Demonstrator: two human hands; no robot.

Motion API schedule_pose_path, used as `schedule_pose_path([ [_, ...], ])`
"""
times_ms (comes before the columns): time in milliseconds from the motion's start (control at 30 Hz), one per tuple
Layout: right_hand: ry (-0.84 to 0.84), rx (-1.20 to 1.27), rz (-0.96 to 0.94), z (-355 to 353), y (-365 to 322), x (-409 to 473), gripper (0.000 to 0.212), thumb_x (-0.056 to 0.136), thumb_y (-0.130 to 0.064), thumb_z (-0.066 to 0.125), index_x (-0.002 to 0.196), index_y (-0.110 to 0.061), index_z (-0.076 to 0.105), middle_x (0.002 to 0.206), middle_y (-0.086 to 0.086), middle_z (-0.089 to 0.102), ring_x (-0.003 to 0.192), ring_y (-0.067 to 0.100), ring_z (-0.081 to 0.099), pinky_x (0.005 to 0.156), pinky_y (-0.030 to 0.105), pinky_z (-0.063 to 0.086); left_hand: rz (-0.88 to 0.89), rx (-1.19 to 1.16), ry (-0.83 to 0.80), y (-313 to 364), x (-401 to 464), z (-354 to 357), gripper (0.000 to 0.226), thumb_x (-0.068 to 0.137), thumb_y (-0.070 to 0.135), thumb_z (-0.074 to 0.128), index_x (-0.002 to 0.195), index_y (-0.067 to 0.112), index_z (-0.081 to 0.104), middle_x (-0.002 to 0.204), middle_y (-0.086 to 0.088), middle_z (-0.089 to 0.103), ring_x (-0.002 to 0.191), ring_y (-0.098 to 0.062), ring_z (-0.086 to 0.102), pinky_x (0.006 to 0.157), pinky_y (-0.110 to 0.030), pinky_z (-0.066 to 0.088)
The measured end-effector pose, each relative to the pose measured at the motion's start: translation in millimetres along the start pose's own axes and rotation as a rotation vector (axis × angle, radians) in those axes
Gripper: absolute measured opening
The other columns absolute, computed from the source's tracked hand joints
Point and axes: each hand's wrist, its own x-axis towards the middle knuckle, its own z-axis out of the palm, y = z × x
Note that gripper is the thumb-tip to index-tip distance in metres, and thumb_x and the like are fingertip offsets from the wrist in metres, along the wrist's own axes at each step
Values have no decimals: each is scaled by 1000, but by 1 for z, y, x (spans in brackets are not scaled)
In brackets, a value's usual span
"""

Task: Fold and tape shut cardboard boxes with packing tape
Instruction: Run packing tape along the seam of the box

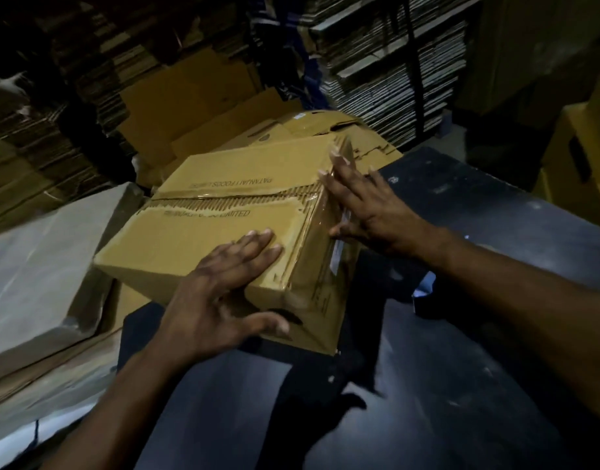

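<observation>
A closed brown cardboard box (224, 205) with printed lettering sits tilted on the dark table (478, 205), its left end hanging past the table's left edge. Clear packing tape runs along its top seam and down the right-hand end. My left hand (220, 293) lies flat on the near top corner, fingers straight on the top face and thumb against the near side. My right hand (363, 205) presses with straight fingers against the taped right end of the box. No tape roll or dispenser shows.
Flattened cartons (207, 106) lean and pile up behind the box. Tall stacks of flat cardboard (393, 72) fill the back. A pale wrapped bundle (37, 266) lies at the left. More yellow-brown boxes (576, 157) stand at the right edge.
</observation>
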Motion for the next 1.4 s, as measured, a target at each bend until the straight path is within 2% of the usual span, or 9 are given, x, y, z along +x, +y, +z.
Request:
schedule_pose_path([
  [167,113,95,-43,-29,-57,-2,95,99,-77,42,172,-28,4,179,-1,-14,165,19,-11,130,63,1,-1,2,-25,-7,1,0,98,80,75,79,163,33,50,174,10,38,163,-10,31,131,-56,33],
  [300,74,26,-119,-3,-70,-8,85,101,-79,30,168,-27,28,178,5,14,165,24,5,125,67,20,-15,-41,-29,-6,4,-1,91,81,76,77,161,41,51,172,14,39,162,-4,30,132,-53,32],
  [500,-194,-197,-151,-40,-58,-8,99,89,-92,33,169,-36,14,178,-1,10,165,18,1,130,61,9,-16,-21,-51,-4,6,-4,111,63,84,81,161,40,51,171,15,40,161,-1,30,131,-53,34],
  [600,-142,35,-45,-50,-71,-10,94,93,-91,21,168,-35,24,176,-4,20,164,11,6,128,65,15,-38,-33,-145,0,5,-14,125,50,95,79,161,49,44,172,25,32,161,7,20,135,-44,24],
  [667,-75,122,4,-45,-80,-11,89,96,-88,18,166,-35,31,175,-4,26,164,12,9,125,66,20,-54,-110,-154,0,8,-19,108,61,99,72,157,55,45,171,28,33,160,9,21,135,-44,24],
  [767,-13,95,-7,-23,-80,-14,81,99,-84,26,163,-35,34,176,-3,20,165,16,3,120,70,26,-39,-117,-61,-5,10,-14,79,85,87,64,154,48,56,167,19,45,159,3,33,132,-49,34],
  [900,37,145,-8,-7,-75,-16,82,98,-84,34,163,-35,33,177,-2,14,165,18,-1,120,71,27,91,-26,155,-8,2,8,68,94,67,70,150,28,66,158,4,59,153,-10,50,123,-47,47],
  [1200,-8,351,42,-10,-79,-16,95,89,-90,44,164,-33,36,177,-3,12,164,15,-8,130,61,15,205,203,292,-9,-4,24,77,92,66,77,148,16,68,154,-7,63,145,-24,60,109,-54,57],
  [1400,10,197,-65,-3,-68,-20,109,79,-86,66,165,-29,30,177,2,10,165,23,-4,127,63,24,172,179,248,-6,-3,20,80,87,70,78,146,16,70,151,-7,66,143,-25,62,109,-56,58],
])
